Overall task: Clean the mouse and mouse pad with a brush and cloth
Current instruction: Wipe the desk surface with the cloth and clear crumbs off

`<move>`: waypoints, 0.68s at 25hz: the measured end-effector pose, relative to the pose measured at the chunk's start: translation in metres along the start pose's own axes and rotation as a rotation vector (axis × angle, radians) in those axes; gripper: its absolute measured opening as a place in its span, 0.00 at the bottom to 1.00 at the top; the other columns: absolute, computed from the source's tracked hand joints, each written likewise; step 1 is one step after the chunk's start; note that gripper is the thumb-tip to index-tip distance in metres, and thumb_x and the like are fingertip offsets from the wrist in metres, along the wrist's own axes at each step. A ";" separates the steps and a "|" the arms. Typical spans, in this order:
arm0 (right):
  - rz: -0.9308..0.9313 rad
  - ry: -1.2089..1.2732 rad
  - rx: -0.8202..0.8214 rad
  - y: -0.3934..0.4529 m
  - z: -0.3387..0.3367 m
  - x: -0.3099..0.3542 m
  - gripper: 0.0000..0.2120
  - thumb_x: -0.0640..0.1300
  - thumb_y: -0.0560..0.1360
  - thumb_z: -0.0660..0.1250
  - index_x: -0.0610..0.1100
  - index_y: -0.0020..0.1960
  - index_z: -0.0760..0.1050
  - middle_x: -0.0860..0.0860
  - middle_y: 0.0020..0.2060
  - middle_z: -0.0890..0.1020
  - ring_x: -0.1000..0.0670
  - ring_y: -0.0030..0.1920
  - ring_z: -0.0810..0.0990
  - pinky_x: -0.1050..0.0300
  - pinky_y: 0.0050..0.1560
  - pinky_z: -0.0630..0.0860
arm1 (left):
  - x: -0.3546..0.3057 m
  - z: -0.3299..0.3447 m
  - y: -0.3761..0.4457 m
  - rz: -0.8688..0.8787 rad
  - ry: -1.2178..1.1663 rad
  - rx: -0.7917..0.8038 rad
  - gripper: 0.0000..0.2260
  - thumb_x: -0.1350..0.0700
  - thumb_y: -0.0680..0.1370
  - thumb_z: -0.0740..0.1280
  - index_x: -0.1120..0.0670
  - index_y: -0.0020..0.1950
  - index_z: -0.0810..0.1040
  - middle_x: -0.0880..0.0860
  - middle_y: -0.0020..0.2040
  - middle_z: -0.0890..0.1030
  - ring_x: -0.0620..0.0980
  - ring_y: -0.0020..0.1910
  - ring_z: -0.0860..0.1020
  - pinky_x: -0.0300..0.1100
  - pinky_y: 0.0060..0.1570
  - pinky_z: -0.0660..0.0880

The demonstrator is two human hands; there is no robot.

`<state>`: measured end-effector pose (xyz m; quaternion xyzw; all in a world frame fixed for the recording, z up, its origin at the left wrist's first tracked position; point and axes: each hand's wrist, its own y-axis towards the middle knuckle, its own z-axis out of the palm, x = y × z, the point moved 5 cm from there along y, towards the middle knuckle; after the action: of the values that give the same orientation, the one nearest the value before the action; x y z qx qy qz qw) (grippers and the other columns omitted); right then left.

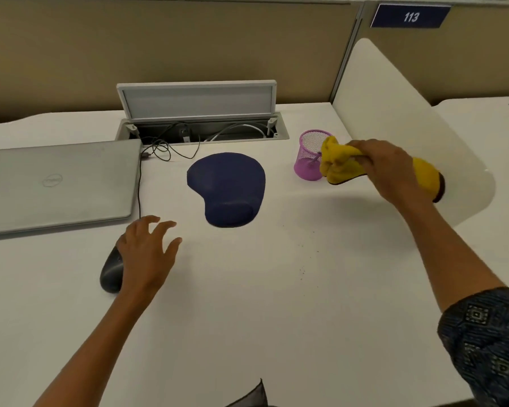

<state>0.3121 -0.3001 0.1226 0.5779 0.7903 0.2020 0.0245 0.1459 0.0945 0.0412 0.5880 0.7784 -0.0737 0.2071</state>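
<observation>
A dark blue mouse pad (227,188) with a wrist rest lies in the middle of the white desk (276,304). The black mouse (111,271) sits at the front left, partly hidden under my left hand (147,254), which hovers over it with fingers spread and holds nothing. My right hand (391,168) is raised at the right, shut on a bunched yellow cloth (340,164) beside a purple mesh cup (310,155). No brush shows clearly; a dark shape inside the cup cannot be made out.
A closed silver laptop (56,183) lies at the left, its black cable (140,183) running to an open cable hatch (200,130) at the back. Small dark specks (303,259) dot the desk at the right. A white divider panel (394,113) stands at the right.
</observation>
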 end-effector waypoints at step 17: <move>-0.202 -0.319 0.531 -0.144 0.110 0.150 0.36 0.36 0.78 0.58 0.50 0.76 0.39 0.42 0.76 0.50 0.35 0.73 0.58 0.41 0.62 0.68 | 0.073 -0.016 -0.009 -0.355 -0.205 0.125 0.37 0.56 0.68 0.75 0.56 0.72 0.61 0.63 0.62 0.73 0.63 0.59 0.72 0.55 0.57 0.68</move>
<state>0.1627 -0.1660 0.0012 0.5071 0.8550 -0.1076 0.0163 0.1173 0.1624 0.0247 0.4426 0.8387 -0.2164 0.2320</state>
